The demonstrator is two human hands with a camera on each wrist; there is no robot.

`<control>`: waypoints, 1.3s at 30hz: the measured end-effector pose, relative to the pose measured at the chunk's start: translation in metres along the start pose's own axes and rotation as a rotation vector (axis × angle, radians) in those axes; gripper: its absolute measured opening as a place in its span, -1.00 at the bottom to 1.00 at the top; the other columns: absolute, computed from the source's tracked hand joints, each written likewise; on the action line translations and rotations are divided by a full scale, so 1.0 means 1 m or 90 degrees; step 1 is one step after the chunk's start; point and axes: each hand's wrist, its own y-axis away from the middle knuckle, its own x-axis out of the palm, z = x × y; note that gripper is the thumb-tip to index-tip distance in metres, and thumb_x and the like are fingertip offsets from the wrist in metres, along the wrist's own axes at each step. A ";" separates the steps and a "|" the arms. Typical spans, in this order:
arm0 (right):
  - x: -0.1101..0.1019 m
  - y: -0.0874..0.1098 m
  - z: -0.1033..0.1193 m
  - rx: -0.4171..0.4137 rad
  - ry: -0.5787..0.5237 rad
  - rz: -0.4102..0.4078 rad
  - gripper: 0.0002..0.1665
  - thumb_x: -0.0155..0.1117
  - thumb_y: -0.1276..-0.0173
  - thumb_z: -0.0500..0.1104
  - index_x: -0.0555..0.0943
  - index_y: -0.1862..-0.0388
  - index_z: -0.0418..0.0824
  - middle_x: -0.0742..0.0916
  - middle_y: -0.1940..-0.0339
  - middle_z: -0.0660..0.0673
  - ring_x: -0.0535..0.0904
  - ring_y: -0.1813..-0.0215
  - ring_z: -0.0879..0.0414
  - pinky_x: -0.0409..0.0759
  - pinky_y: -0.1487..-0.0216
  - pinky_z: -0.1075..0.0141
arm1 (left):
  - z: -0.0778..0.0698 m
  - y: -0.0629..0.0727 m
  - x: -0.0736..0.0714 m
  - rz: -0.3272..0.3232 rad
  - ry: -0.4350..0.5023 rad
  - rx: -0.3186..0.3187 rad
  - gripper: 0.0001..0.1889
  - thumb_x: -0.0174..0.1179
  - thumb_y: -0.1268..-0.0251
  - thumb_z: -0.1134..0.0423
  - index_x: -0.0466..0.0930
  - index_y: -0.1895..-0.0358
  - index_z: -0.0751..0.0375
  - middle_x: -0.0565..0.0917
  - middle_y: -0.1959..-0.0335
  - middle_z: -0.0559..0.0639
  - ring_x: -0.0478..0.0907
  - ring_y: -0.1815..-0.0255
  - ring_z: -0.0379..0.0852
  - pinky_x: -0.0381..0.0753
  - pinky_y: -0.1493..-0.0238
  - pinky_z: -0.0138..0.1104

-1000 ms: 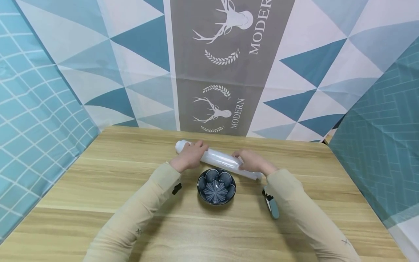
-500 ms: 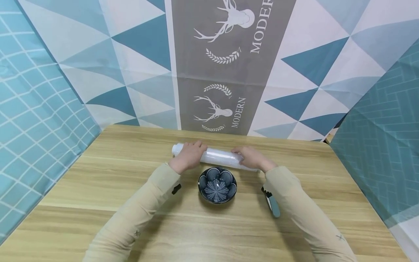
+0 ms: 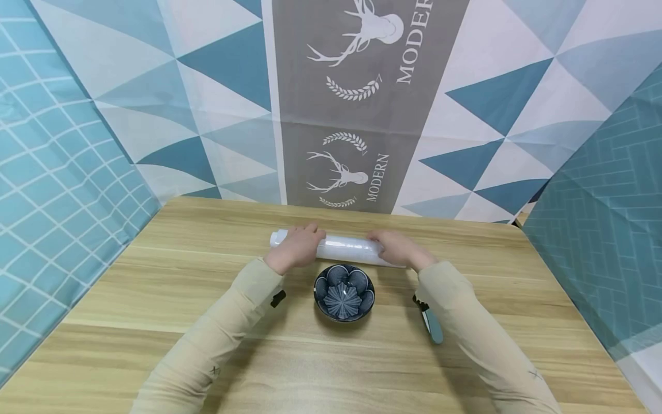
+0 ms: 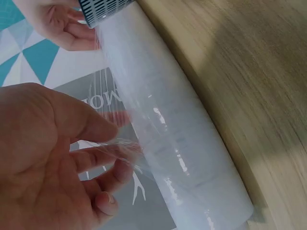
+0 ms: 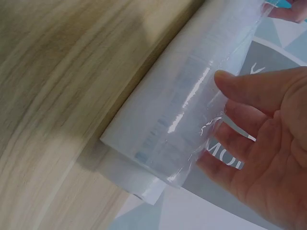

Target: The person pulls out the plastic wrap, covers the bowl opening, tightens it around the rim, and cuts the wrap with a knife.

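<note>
A roll of plastic wrap (image 3: 346,248) lies across the far part of the table, behind a dark blue bowl (image 3: 343,293) with a petal pattern. My left hand (image 3: 299,246) is at the roll's left part. In the left wrist view, its thumb and fingers pinch clear film (image 4: 127,146) drawn off the roll. My right hand (image 3: 397,248) is at the right part. The right wrist view shows its thumb on the near side of the film (image 5: 211,120) and its fingers behind it, gripping the edge. A white core end (image 5: 139,184) sticks out of the roll.
An elongated grey-teal object (image 3: 433,326) lies beside the right sleeve, partly hidden. The wooden table (image 3: 331,368) meets a patterned cloth backdrop (image 3: 341,115) at the back, with blue tiled-print sheets (image 3: 57,190) at the sides.
The roll has turned from a slant to nearly level, its right end swinging away from me and its left end shifting slightly left. Both hands stay at it; the bowl stays put.
</note>
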 end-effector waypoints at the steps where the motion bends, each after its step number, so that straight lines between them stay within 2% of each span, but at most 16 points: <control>1: 0.000 0.000 0.000 0.001 -0.007 -0.003 -0.46 0.12 -0.07 -0.45 0.42 -0.12 -0.39 0.56 -0.08 -0.31 0.46 -0.13 -0.18 0.37 -0.20 0.02 | 0.000 0.000 0.000 -0.002 -0.001 -0.002 -0.58 -0.06 -0.19 0.45 0.39 -0.15 0.23 0.38 -0.15 0.20 0.30 -0.20 0.20 0.21 -0.23 0.03; 8: 0.003 0.002 -0.004 0.021 -0.023 -0.020 -0.55 0.17 -0.07 -0.33 0.41 -0.01 -0.33 0.59 0.03 -0.30 0.51 0.00 -0.11 0.44 -0.10 0.04 | 0.006 0.002 0.001 -0.022 -0.006 -0.002 -0.61 -0.11 -0.27 0.34 0.44 -0.15 0.12 0.41 -0.16 0.13 0.26 -0.22 0.22 0.15 -0.25 0.03; 14: 0.006 0.003 -0.003 0.039 -0.025 -0.030 -0.51 0.38 -0.01 -0.10 0.40 0.14 -0.25 0.58 0.34 -0.14 0.44 0.34 0.05 0.46 0.23 0.20 | 0.007 0.002 0.001 -0.023 0.007 -0.006 -0.62 -0.12 -0.29 0.30 0.44 -0.16 0.12 0.39 -0.20 0.15 0.27 -0.23 0.22 0.12 -0.27 0.05; 18: 0.009 0.002 -0.002 0.040 -0.023 -0.044 -0.49 0.42 0.02 -0.08 0.39 0.19 -0.26 0.56 0.42 -0.11 0.43 0.41 0.07 0.44 0.34 0.24 | 0.009 0.002 0.003 -0.036 0.014 0.001 -0.62 -0.10 -0.29 0.25 0.43 -0.17 0.13 0.39 -0.20 0.15 0.27 -0.23 0.24 0.13 -0.25 0.07; 26: 0.015 0.000 -0.005 0.049 0.006 -0.062 -0.63 0.33 -0.11 -0.07 0.41 0.23 -0.22 0.59 0.32 -0.12 0.47 0.34 0.06 0.49 0.22 0.19 | 0.017 0.001 0.013 -0.070 0.018 0.014 -0.53 0.10 -0.17 0.16 0.38 -0.19 0.13 0.39 -0.16 0.15 0.26 -0.19 0.23 0.18 -0.20 0.08; 32: 0.017 0.000 -0.006 0.038 -0.002 -0.068 -0.70 0.24 -0.21 -0.09 0.41 0.21 -0.22 0.60 0.32 -0.11 0.44 0.41 0.10 0.47 0.27 0.21 | 0.020 0.001 0.018 -0.081 0.052 -0.016 -0.39 0.13 -0.16 0.18 0.21 -0.31 0.17 0.31 -0.27 0.21 0.20 -0.26 0.25 0.12 -0.26 0.10; 39: 0.018 0.000 -0.006 0.049 -0.018 -0.068 -0.80 0.10 -0.32 -0.13 0.40 0.20 -0.23 0.51 0.51 -0.05 0.34 0.53 0.13 0.36 0.41 0.28 | 0.024 0.002 0.024 -0.103 0.056 -0.053 -0.46 0.07 -0.22 0.17 0.26 -0.29 0.16 0.33 -0.26 0.19 0.21 -0.24 0.21 0.21 -0.20 0.08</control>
